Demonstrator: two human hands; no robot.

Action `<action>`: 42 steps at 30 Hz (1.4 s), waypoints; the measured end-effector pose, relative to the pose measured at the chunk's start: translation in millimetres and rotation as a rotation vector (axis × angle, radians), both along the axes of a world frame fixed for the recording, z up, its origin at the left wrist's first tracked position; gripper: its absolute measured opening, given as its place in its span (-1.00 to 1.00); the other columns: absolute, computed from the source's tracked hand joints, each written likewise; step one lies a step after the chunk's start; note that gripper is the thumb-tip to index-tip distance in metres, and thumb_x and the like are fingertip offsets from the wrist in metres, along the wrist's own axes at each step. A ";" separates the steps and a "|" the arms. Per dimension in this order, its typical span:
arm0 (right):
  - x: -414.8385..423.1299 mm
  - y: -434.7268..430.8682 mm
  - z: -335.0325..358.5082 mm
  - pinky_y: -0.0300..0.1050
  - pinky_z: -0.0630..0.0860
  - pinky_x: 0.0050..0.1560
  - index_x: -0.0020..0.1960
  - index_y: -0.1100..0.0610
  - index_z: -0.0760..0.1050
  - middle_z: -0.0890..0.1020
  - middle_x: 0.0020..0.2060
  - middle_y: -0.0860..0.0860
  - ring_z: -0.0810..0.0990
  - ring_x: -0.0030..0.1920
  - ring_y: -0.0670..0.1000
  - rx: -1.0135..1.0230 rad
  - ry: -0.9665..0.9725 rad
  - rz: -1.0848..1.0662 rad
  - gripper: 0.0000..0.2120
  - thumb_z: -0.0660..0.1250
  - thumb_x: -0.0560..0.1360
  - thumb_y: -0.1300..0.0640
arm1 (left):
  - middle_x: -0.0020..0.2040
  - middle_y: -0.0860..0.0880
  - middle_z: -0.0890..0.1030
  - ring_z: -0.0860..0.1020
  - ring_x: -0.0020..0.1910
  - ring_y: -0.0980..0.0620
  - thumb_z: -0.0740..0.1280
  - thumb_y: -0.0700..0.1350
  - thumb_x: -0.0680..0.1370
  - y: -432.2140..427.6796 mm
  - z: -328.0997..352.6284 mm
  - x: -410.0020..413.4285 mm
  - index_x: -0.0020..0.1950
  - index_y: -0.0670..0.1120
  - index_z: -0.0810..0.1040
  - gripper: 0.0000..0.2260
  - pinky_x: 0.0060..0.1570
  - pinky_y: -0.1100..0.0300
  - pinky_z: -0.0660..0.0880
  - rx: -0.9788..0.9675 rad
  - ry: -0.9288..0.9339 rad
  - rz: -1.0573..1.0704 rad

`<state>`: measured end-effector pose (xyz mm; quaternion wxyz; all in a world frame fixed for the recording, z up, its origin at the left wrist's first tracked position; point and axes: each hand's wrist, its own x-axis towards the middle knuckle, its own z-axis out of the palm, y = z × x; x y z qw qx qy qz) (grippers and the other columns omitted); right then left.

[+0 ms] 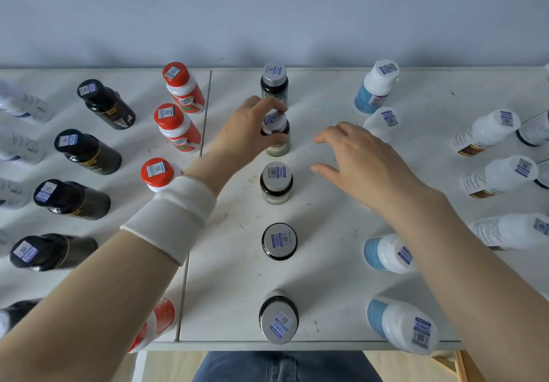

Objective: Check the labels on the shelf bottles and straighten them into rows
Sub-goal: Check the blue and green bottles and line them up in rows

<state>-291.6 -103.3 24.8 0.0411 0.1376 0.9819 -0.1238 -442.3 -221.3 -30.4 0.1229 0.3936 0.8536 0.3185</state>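
Note:
Upright bottles stand in rows on a white shelf (pixel 326 292). My left hand (pixel 246 132), with a white wristband on the wrist, grips the silver-capped dark glass bottle (pixel 276 139), second from the back in the middle row. Behind it stands another dark bottle (pixel 274 81); three more (pixel 276 182) line up in front. My right hand (pixel 356 162) hovers just right of that row, fingers spread and holding nothing. It partly hides a white-capped bottle (pixel 383 123).
Black bottles (pixel 89 151) and red-capped bottles (pixel 178 127) form rows on the left. Blue-and-white bottles (pixel 389 252) and white bottles (pixel 499 176) stand on the right. A seam (pixel 205 132) splits the shelf. A wall rises behind; the front edge is near my legs.

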 end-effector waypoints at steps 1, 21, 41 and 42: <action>-1.3 1.5 -2.5 -0.07 0.36 0.08 0.31 0.12 0.32 0.46 0.21 0.08 0.44 0.21 0.10 -0.057 0.029 -0.020 -0.56 0.28 0.50 -0.02 | 0.08 -0.10 0.51 0.48 -0.04 -0.05 0.45 -0.16 0.42 -2.9 3.4 -1.6 0.17 -0.06 0.50 -0.66 -0.04 0.21 0.41 0.047 -0.042 0.036; 2.0 -23.8 -9.4 -0.26 0.53 -0.06 0.15 -0.06 0.36 0.53 0.05 -0.03 0.60 -0.08 -0.17 -1.387 0.477 -0.247 -0.61 0.34 0.36 0.12 | 0.08 -0.01 0.59 0.60 0.08 0.01 0.38 -0.14 0.50 -59.3 54.9 35.4 0.08 -0.02 0.47 -0.80 -0.04 0.16 0.58 0.567 -0.650 -0.004; 27.4 -34.9 -2.4 -0.32 0.52 -0.14 0.00 0.06 0.43 0.65 -0.18 -0.17 0.61 -0.18 -0.18 -1.459 0.608 -0.324 -0.61 0.41 0.23 0.29 | 0.15 0.11 0.61 0.53 0.19 0.08 0.24 -0.23 0.53 -57.2 50.6 54.3 0.22 -0.02 0.44 -0.72 0.11 0.16 0.51 0.796 -0.962 -0.041; 26.7 -37.4 0.1 -0.30 0.52 -0.18 -0.04 0.05 0.44 0.65 -0.24 -0.18 0.60 -0.25 -0.17 -1.371 0.640 -0.353 -0.63 0.45 0.20 0.24 | 0.12 0.10 0.62 0.55 0.15 0.08 0.21 -0.20 0.55 -56.3 48.4 54.7 0.22 -0.02 0.45 -0.74 0.10 0.17 0.52 0.783 -1.012 -0.018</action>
